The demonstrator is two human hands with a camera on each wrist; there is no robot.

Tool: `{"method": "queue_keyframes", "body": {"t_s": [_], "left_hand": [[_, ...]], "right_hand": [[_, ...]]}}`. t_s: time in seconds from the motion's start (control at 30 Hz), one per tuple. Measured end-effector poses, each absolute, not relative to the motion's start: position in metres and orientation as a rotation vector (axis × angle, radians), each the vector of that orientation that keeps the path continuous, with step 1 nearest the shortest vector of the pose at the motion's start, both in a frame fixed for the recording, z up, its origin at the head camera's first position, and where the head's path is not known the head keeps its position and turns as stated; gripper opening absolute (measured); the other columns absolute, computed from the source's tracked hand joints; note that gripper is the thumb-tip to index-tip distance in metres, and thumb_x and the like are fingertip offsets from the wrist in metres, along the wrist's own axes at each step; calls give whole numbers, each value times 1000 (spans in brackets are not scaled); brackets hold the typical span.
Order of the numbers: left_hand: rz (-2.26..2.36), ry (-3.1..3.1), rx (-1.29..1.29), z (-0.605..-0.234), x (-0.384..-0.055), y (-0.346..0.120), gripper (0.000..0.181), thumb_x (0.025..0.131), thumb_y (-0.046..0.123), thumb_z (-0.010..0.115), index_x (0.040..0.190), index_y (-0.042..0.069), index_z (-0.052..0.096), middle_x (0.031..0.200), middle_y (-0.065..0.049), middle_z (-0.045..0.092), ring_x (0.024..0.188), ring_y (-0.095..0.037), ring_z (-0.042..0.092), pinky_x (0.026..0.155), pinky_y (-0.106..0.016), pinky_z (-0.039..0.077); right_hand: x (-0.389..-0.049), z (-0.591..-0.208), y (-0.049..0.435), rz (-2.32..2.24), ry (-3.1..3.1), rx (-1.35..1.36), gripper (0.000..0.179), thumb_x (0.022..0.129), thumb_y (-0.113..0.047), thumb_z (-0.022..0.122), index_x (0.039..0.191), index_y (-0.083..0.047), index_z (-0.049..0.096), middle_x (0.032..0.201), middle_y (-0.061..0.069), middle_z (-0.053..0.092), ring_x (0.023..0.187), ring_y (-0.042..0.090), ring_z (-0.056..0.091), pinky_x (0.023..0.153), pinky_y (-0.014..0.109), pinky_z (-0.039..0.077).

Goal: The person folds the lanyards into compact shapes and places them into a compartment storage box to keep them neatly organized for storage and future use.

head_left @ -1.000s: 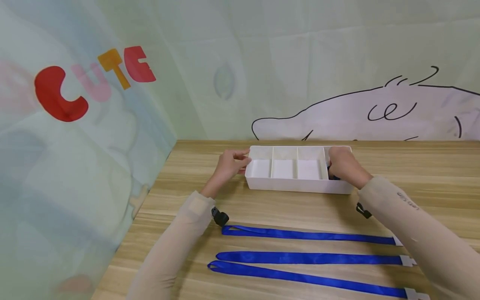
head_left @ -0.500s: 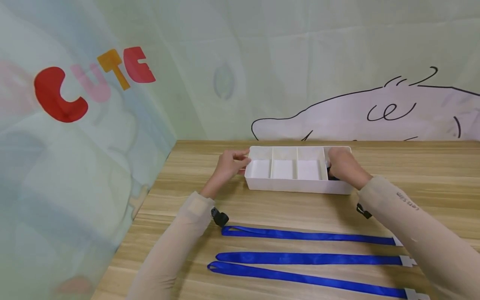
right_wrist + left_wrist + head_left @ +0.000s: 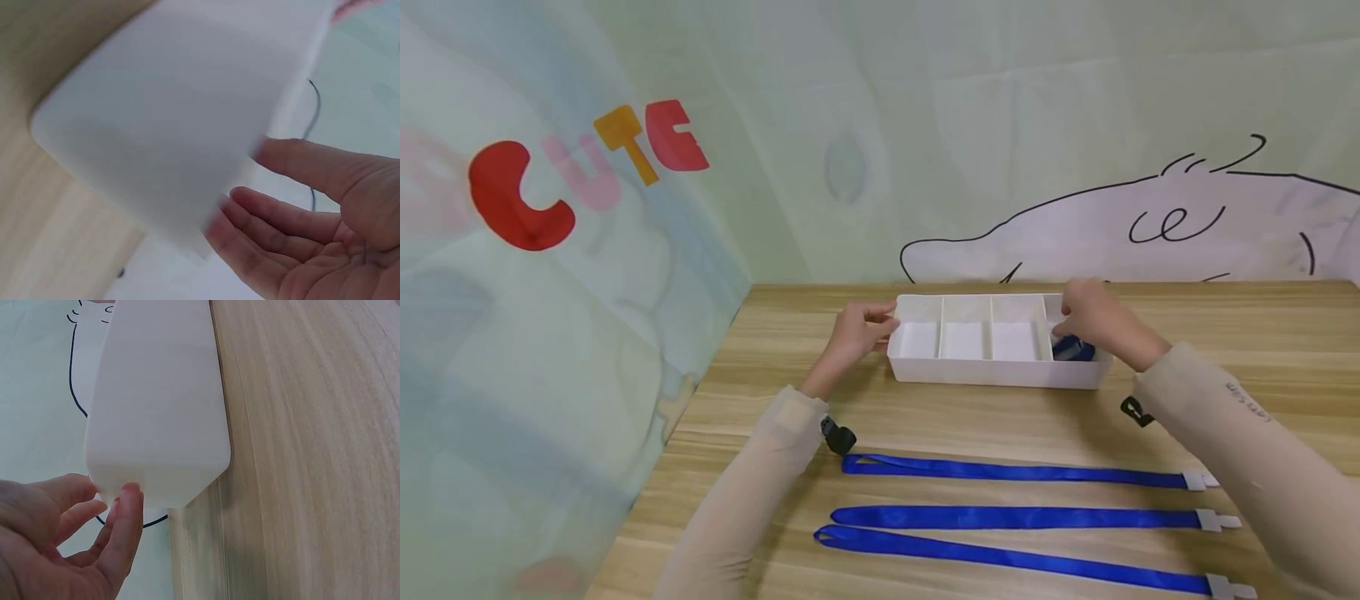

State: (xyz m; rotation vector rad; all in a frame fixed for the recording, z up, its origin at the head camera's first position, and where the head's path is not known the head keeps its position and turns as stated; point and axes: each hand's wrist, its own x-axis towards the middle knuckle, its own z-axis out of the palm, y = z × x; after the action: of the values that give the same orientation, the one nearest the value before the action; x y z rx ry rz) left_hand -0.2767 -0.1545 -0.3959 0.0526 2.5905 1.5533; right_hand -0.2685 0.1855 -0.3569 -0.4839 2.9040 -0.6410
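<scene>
A long white divided box (image 3: 985,372) stands near the back of the table. At its left end, my left hand (image 3: 853,327) pinches the end wall, with one finger against the outside and other fingertips at the rim, as the left wrist view (image 3: 94,544) shows. My right hand (image 3: 1093,312) is over the rightmost compartment, holding nothing visible, fingers apart. In the right wrist view its fingers (image 3: 269,228) are loosely bent by the box's end, their tips blurred. A dark blue bundle (image 3: 1073,349) lies in that compartment, partly hidden by the hand.
Three flat blue lanyards with white clips lie across the table front: a rear one (image 3: 1000,472), a middle one (image 3: 1015,517) and a front one (image 3: 1022,557). Printed cloth walls (image 3: 820,167) rise directly behind and left of the table.
My right hand has risen from inside the rightmost compartment and shifted slightly right, uncovering more of the blue bundle. My left hand stays at the box's left end.
</scene>
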Motion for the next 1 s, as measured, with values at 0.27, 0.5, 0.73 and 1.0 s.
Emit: {"method": "queue_keyframes", "body": {"t_s": [0.27,0.5,0.73,1.0], "left_hand": [[1563,2586,31,-395,-276,-154,40,96,6,67,135,6,61,112,-19,65,90,-27,70,80,-43,59],[1559,2599,29,-394,-274,-154,40,95,6,68,135,6,61,111,-20,65,90,-29,71,80,-42,59],[1533,2620,28,-393,-274,-152,41,96,8,67,136,7,61,112,-20,65,92,-32,70,76,-36,60],[1544,2626,25,-396,-274,-153,40,96,8,67,136,7,62,111,-21,65,90,-33,71,78,-41,60]], "right_hand": [[-262,-335,194,-778,2887,-425,26,87,-2,74,100,18,64,94,30,64,84,40,62,71,49,57],[-258,-333,202,-853,2868,-401,27,90,-4,73,104,17,64,99,30,65,88,40,63,73,49,58],[-255,-331,213,-868,2912,-439,27,90,-8,72,102,15,65,95,28,67,87,39,64,73,51,56],[-247,-331,221,-881,2922,-427,28,92,-9,71,105,15,65,98,29,66,89,40,64,76,53,56]]}}
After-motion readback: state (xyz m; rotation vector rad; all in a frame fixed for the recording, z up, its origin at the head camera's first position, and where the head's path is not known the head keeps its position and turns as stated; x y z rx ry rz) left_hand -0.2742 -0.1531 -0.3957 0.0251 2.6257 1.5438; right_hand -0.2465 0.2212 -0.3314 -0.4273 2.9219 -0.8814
